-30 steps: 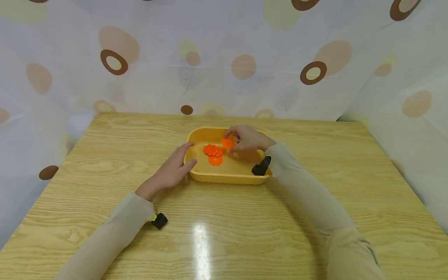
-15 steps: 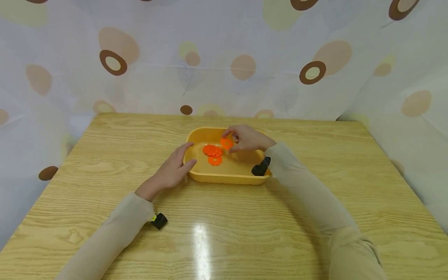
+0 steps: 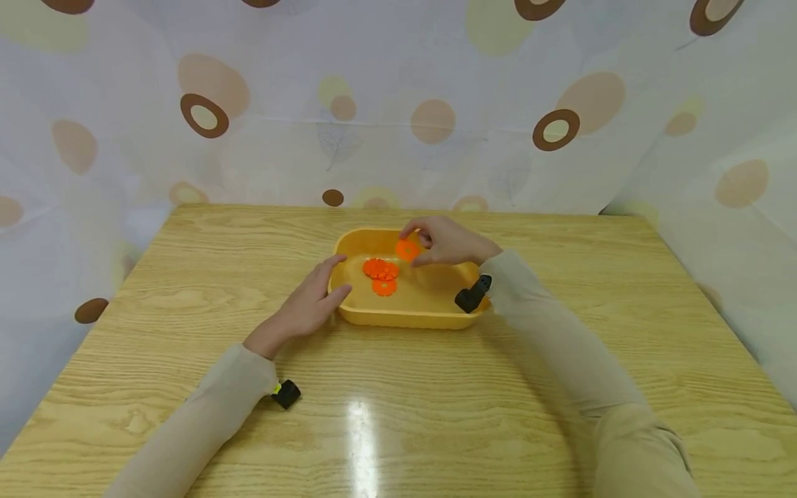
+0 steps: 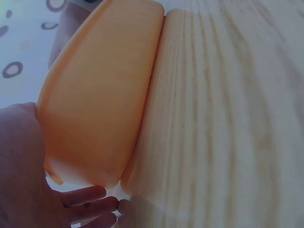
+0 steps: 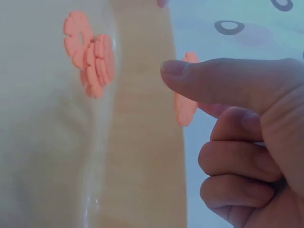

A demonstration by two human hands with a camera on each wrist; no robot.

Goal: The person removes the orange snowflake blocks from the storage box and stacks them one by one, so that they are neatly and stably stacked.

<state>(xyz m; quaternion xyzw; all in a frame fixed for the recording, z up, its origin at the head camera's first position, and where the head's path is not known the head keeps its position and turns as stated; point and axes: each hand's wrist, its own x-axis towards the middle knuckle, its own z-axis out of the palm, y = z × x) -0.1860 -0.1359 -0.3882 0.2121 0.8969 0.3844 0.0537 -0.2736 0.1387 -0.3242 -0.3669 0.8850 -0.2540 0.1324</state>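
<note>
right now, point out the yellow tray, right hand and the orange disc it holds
Yellow tray [image 3: 407,320]: head view, front wall
Right hand [image 3: 454,240]: head view, back of hand
Orange disc [image 3: 403,253]: head view, its face

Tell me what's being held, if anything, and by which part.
The right hand pinches an orange flower-shaped disc by its outer edge. The left hand rests against the left end of the yellow tray, apparently without gripping it.

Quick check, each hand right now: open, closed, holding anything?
Left hand: open, resting against the tray.
Right hand: closed, pinching an orange disc.
</note>
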